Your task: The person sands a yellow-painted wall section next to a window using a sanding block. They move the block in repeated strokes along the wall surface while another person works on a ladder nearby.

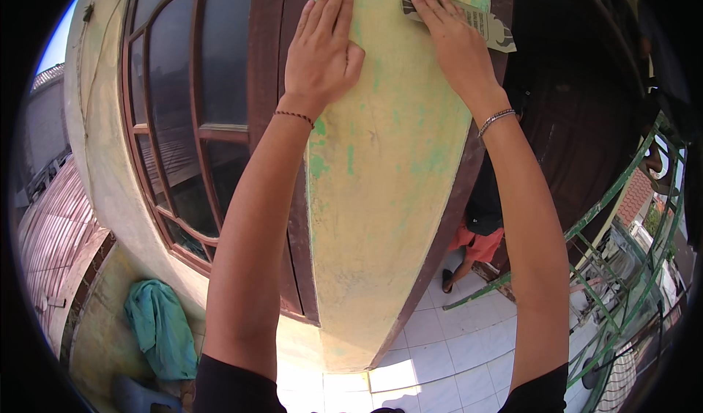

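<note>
My left hand (322, 47) lies flat against the upper part of a yellow wall (377, 193), fingers stretched upward and thumb bent in. Nothing is in it. Patches of green show through the wall's worn paint. To the right, my right hand (455, 43) presses a sheet of sandpaper (492, 32) against the same wall near its top. The sheet's printed grey-beige back faces me, and one edge is folded over. A dark bracelet circles each wrist.
Left of the wall is a brown-framed window (201, 69). A dark doorway (564, 120) opens on the right, where a person in red shorts (480, 244) stands. A green metal railing (586, 281) is at right. A green cloth (161, 329) hangs low at left above white floor tiles (454, 362).
</note>
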Demonstrator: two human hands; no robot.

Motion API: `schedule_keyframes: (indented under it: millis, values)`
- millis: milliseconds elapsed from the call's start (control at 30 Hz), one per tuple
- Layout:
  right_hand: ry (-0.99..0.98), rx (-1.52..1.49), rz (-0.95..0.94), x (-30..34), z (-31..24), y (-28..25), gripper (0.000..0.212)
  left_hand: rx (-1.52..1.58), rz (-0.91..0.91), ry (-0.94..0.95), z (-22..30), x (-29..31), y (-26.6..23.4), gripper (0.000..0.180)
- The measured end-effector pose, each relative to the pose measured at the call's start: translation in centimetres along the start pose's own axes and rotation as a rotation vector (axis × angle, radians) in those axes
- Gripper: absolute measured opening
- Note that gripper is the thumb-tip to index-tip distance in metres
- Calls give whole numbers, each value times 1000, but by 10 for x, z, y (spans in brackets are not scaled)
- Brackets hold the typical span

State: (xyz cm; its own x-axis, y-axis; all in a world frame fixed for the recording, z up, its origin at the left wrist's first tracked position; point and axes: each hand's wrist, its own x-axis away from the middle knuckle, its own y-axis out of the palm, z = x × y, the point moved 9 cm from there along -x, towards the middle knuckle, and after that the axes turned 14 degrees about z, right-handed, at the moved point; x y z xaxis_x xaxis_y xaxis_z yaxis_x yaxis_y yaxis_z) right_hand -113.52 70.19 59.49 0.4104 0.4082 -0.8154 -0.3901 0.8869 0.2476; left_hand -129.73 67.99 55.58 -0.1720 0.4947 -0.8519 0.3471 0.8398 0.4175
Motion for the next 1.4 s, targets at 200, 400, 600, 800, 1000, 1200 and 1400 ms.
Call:
schedule_keyframes:
  millis: [200,400,600,800,1000,1200,1400]
  values:
    - [-253,-68,-48,7,-32,-3,54,-32,-24,5,-2,1,1,66]
    - [-343,-167,-67,11,-39,-7,58,-17,-40,-6,1,0,-2,67]
    - [-389,-68,-40,19,-47,-10,49,-10,-35,-6,1,-1,0,67]
    - [-242,8,-70,13,-42,-6,54,3,-33,-14,2,0,-2,67]
    - [-313,-68,-28,34,-62,-10,52,60,-2,-9,-2,-1,-5,66]
    - [-335,-88,-147,108,-126,-31,55,112,21,-27,-2,2,-6,63]
    - [-398,-96,-95,84,-89,-30,57,159,47,-34,-5,3,-10,61]
